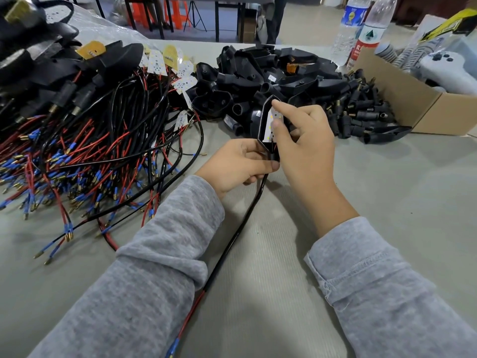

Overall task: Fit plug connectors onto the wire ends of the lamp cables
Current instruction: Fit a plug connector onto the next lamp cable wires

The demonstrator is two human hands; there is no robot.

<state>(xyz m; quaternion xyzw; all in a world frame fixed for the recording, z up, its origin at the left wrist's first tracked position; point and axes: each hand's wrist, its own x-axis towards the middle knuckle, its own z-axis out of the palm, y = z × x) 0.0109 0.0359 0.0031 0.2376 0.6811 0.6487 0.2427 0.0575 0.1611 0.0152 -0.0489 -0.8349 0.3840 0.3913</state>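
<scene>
My left hand (238, 164) grips the narrow lower end of a black lamp housing (263, 122) held upright above the table. Inside the housing sits a white LED board (271, 119). My right hand (302, 135) presses its index finger and thumb onto that board. A black cable (240, 228) runs from the housing's bottom toward me, ending in red and black wires with a blue-sleeved terminal (172, 348). At the left lies a tangle of lamp cables (90, 156) with red and black wires, blue sleeves and brass tips.
A heap of empty black housings (258, 78) lies behind my hands, with small black plug connectors (361, 109) to its right. A cardboard box (402, 99) stands at the far right, two water bottles (361, 29) behind it. More assembled lamps (38, 47) pile up at top left.
</scene>
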